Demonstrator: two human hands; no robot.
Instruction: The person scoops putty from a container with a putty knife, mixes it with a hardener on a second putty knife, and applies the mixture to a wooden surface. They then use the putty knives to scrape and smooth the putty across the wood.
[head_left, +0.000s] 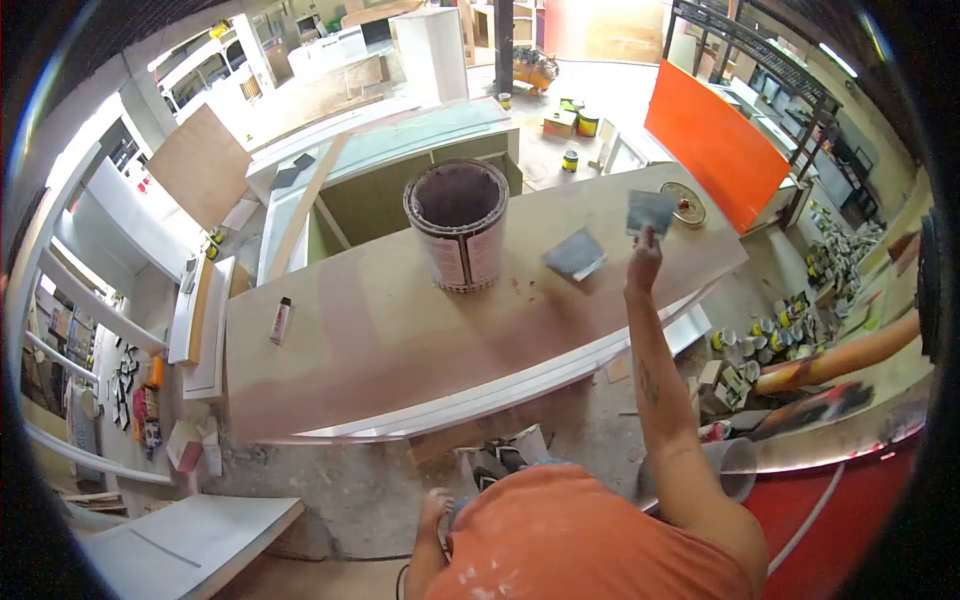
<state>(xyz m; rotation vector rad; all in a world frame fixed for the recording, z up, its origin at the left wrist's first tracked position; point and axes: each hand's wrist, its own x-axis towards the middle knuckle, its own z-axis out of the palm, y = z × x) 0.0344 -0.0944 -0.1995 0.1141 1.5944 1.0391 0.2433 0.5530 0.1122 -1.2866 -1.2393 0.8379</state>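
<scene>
My right hand (646, 262) is closed on a thin, square, grey putty scraper (651, 212), held up over the right part of a long wooden panel (390, 330). Beside it on the panel is a similar flat grey plate (575, 254) with a pale patch at one edge. A round can lid (683, 203) lies just past the held scraper. The large open can (458, 250), stained dark inside, stands upright near the panel's far edge. My left hand (434, 508) hangs low by my leg, away from the panel; it seems empty with loose fingers.
A small tube (282, 321) lies on the panel's left part. Behind stands a cabinet with a glass top (430, 135). An orange board (715, 145) leans at the right, above several cans and debris (780, 330). A white panel (190, 540) sits at lower left.
</scene>
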